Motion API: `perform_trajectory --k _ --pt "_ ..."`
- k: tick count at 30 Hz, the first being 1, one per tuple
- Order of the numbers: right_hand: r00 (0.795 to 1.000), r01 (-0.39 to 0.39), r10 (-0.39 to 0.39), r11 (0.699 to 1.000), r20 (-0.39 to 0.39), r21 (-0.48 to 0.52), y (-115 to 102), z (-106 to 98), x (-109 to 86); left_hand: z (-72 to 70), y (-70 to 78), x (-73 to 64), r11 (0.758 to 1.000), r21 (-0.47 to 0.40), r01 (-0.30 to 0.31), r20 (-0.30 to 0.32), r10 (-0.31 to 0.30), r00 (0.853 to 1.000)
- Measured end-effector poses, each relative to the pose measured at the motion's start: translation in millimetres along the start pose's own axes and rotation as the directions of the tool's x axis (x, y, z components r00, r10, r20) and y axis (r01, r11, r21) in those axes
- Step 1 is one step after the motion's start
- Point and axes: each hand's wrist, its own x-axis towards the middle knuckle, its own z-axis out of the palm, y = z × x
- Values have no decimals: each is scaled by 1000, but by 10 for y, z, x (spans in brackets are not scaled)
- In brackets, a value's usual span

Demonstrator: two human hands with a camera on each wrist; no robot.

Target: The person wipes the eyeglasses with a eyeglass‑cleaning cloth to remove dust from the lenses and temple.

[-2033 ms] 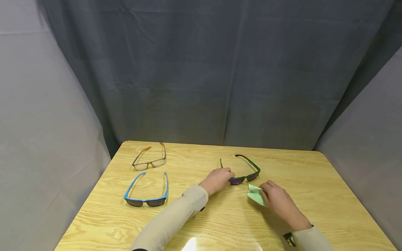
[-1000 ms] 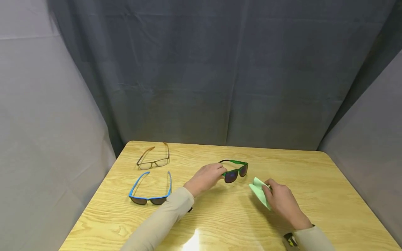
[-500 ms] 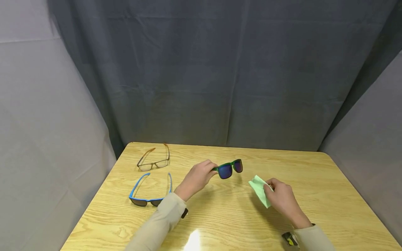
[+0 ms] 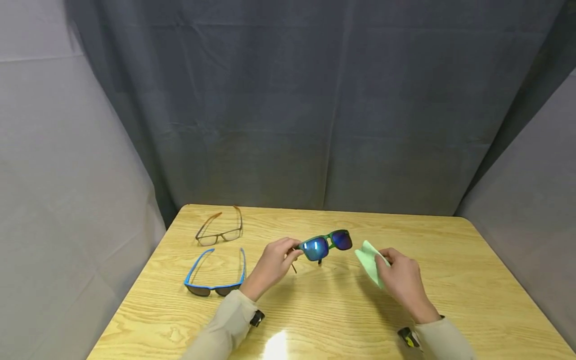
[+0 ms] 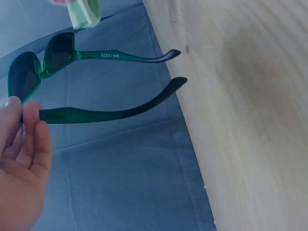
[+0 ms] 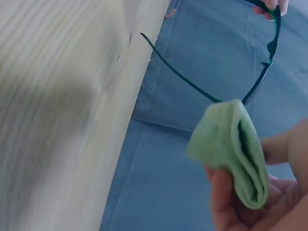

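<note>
Left hand (image 4: 272,261) pinches green-framed sunglasses (image 4: 321,247) at one front corner, above the wooden table (image 4: 477,290) (fingers (image 5: 42,149) best confined there, off both lenses (image 4: 342,240)); right hand (image 4: 400,277) grips folded green cloth (image 4: 370,262) near them

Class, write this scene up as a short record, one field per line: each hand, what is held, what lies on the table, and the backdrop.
Left hand: pinches green-framed sunglasses at one side
Sunglasses state: unfolded, raised off the table
Right hand: holds a folded pale green cloth
On table, nearer: blue-framed sunglasses, unfolded
On table, farther: clear-lensed glasses, unfolded
Backdrop: dark grey curtain
</note>
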Motion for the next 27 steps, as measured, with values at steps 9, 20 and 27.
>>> perform_trajectory --k 9,20,27 --pt "965 148 -173 979 -195 -138 -172 53 90 34 -4 -103 998 -64 -16 -12 15 1000" --pt "874 348 -362 932 -325 -102 -263 151 104 47 73 -103 993 -98 -66 -45 62 997" --pt "817 479 -473 875 -330 -70 -303 193 101 59 114 -89 989 -117 -93 -100 81 992"
